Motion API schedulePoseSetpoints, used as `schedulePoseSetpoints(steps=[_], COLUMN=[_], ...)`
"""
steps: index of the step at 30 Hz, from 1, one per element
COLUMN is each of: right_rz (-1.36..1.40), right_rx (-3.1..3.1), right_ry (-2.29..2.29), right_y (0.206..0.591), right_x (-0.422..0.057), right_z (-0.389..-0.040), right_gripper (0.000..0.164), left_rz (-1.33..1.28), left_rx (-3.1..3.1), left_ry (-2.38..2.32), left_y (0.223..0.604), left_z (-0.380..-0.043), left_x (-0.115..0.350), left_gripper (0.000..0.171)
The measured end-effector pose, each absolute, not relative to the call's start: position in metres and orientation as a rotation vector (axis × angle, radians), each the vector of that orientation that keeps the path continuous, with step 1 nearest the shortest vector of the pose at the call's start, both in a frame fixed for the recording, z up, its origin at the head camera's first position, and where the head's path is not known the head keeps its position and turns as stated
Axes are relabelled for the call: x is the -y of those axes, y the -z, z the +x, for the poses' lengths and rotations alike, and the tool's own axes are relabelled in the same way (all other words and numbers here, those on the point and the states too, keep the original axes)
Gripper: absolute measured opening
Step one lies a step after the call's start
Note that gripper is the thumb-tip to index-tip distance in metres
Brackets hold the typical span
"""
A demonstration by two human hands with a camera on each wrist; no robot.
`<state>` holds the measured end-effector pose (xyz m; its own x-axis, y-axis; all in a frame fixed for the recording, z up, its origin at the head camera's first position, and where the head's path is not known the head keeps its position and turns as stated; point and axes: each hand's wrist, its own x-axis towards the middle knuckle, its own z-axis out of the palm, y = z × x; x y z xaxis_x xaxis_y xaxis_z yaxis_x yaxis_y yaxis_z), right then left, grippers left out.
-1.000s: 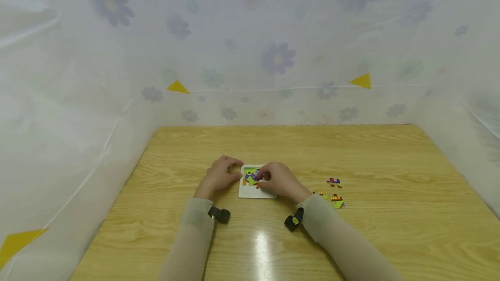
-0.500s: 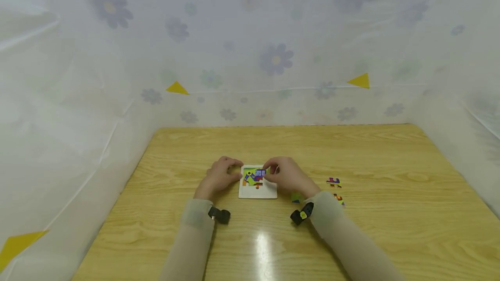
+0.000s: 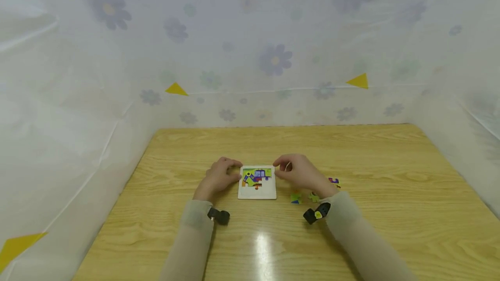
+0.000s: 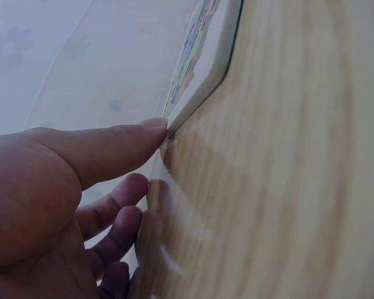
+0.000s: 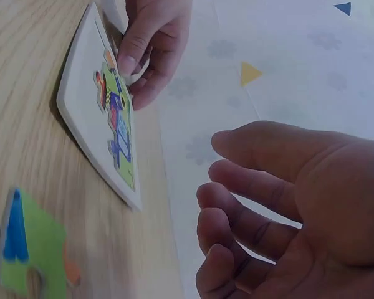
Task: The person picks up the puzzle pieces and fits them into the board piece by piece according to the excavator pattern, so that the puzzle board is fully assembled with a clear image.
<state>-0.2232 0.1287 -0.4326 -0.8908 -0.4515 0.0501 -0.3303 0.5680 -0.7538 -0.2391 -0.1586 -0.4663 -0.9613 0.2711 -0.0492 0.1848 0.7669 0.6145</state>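
Note:
A white puzzle tray [image 3: 256, 193] lies on the table, with joined pieces [image 3: 251, 178] of a colourful vehicle picture filling its upper part. At its left side, my left hand [image 3: 220, 177] steadies the tray; in the left wrist view the extended thumb [image 4: 124, 144] touches the edge, while the other visible fingers rest at the table surface. My right hand [image 3: 300, 171] is just right of the tray, its fingers loosely bent and holding nothing. A loose green-and-blue puzzle piece [image 3: 296, 198] lies below the right hand, with a green piece [image 3: 314, 196] beside it.
Another purple-and-red piece [image 3: 334, 181] shows past the right wrist; the forearm may hide more pieces. The wooden table [image 3: 156, 211] is bounded by a white flower-patterned sheet [image 3: 242, 73] at the back and sides.
My right hand has let go of a piece in the tray's upper right and moved off to the right. The vehicle picture now reaches the right rim. My left hand stays put.

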Motion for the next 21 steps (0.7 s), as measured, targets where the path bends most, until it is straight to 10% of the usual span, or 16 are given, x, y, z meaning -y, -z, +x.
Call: schedulePoseSetpoints(steps=[21], right_rz=[-0.755], right_rx=[-2.783], right_ry=[1.289], right_y=[0.429], right_x=[-0.203], right_z=[-0.202], right_gripper=[0.023], left_rz=[0.403], left_rx=[-2.825], left_ry=[-0.95], left_y=[0.465], left_z=[-0.237], left_x=[0.159], left_gripper=[0.036])
